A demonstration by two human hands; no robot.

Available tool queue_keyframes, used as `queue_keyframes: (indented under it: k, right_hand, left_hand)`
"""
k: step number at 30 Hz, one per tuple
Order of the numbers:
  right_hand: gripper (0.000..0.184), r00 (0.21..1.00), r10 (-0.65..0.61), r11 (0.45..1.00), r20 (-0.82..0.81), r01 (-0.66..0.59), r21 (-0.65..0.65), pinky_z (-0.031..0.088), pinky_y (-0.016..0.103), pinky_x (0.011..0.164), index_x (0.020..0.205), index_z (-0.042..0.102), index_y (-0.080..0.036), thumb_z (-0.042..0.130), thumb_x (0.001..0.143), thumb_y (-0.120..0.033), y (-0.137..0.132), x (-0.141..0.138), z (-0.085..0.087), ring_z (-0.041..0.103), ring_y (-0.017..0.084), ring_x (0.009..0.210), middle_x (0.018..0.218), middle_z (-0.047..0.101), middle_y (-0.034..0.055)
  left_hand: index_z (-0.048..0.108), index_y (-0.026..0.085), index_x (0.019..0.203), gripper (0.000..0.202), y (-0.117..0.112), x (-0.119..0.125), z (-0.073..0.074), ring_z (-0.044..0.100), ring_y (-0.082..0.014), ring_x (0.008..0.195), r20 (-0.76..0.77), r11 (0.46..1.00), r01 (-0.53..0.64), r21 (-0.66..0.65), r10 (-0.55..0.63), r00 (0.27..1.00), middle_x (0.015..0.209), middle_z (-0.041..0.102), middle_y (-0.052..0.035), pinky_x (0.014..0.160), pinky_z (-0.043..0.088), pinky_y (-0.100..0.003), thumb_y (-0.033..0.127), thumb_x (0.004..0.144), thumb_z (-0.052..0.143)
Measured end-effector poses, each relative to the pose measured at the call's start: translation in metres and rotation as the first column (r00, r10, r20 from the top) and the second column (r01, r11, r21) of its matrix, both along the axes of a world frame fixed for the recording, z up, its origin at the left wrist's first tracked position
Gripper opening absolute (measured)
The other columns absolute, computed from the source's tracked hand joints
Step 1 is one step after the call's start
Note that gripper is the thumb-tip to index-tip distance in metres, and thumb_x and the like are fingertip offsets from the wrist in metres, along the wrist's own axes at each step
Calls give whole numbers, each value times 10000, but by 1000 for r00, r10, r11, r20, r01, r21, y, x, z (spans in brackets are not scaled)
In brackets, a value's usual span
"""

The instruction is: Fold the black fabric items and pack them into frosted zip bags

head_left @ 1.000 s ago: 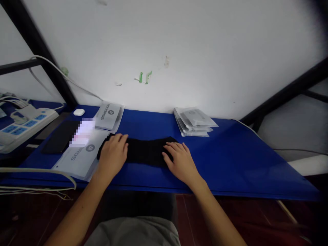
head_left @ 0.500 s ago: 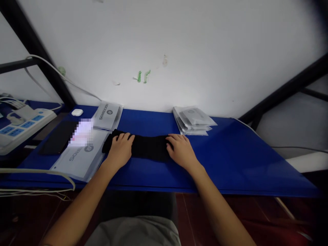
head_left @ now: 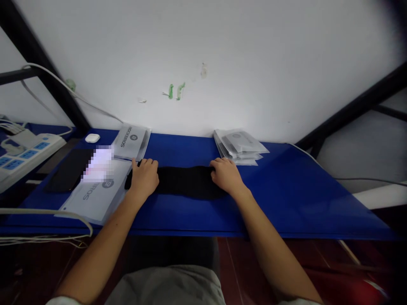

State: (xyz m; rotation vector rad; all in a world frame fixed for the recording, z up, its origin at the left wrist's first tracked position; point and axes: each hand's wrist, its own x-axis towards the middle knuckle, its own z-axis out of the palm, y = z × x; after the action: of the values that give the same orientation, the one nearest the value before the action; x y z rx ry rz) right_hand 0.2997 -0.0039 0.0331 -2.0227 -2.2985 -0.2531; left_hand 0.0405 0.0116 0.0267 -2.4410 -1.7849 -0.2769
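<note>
A long black piece of soft fabric point(head_left: 186, 182), like a sleeve or folded band, lies flat across the blue table. Over its left end my left hand point(head_left: 145, 178) is curled, the thumb up along the left side. My right hand point(head_left: 226, 174) grips the right end with bent fingers, their tips partly hidden. Between both hands the fabric is stretched out fairly straight. Close by my left hand is a frosted ROCKBROS pouch point(head_left: 95, 195), partly beneath the fabric's left end.
Another ROCKBROS pouch point(head_left: 130, 142) lies at the back left, a stack of pouches point(head_left: 240, 144) at the back centre. On the left are a dark phone point(head_left: 68, 169), a white earbud case point(head_left: 92, 138) and a power strip point(head_left: 28, 154). A cable point(head_left: 47, 212) crosses the front left edge.
My left hand has shifted left along the fabric, and my right hand slightly right. The fingers of both are more curled now. The view has moved a little.
</note>
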Motion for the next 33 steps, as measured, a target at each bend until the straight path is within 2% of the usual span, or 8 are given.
queue_keyframes:
  k: [7,11,17,21,26,28,31,33]
  right_hand:
    - [206,998,-57,997,1,57,56,414,375,766,912,671,-196,504,812,-127,-2,2,4,591,266,922,934,694,80]
    - [209,995,-92,984,-35,96,149,399,381,762,923,662,-183,476,841,-138,-1,2,6,576,276,939,951,686,98]
    - [231,996,-66,980,-68,78,184,394,364,747,913,656,-181,453,828,-111,-6,5,0,562,264,907,913,684,94]
    - [286,994,-61,984,-88,75,161,404,357,759,1010,649,-161,461,809,-85,-6,6,-4,565,265,925,959,693,98]
    - [294,985,-60,971,-160,95,218,420,381,780,971,667,-158,438,805,-82,-1,5,4,569,281,935,960,685,117]
    - [291,971,-34,955,-238,102,278,428,388,788,942,663,-161,436,780,-75,-6,6,12,568,280,931,946,681,117]
    - [249,922,89,940,-377,47,338,440,372,795,832,635,-189,445,724,-69,-30,11,27,576,249,884,863,665,82]
    - [181,857,179,966,-484,-59,252,453,343,758,760,604,-209,478,704,-91,-55,16,40,587,213,808,795,645,40]
  left_hand:
    - [656,160,961,295,0,1,0,565,-305,1016,44,995,-62,74,59,997,965,646,-124,926,392,-489,130,873,376]
    - [658,170,965,307,2,3,4,567,-288,991,98,991,-83,103,73,993,967,643,-119,826,436,-412,130,889,363]
    - [653,163,985,263,-2,-1,1,542,-311,1031,60,988,-116,101,110,992,1019,642,-128,811,416,-430,159,875,414]
    - [659,150,952,273,1,-1,-5,553,-310,1011,44,991,-92,98,88,995,974,650,-127,881,371,-481,133,864,401]
    - [646,173,938,274,4,3,3,576,-283,977,181,971,-115,208,78,980,965,675,-102,931,350,-470,113,865,389]
    - [641,174,935,262,-3,2,11,579,-276,994,250,953,-127,276,56,967,999,680,-99,957,349,-463,118,870,393]
    - [640,164,899,210,-29,-4,25,585,-273,1030,311,911,-127,393,-2,950,1055,678,-112,994,353,-466,146,859,434]
    - [635,176,814,145,-51,-10,33,596,-277,1025,317,890,-99,445,-53,947,1047,680,-107,982,379,-467,185,840,493]
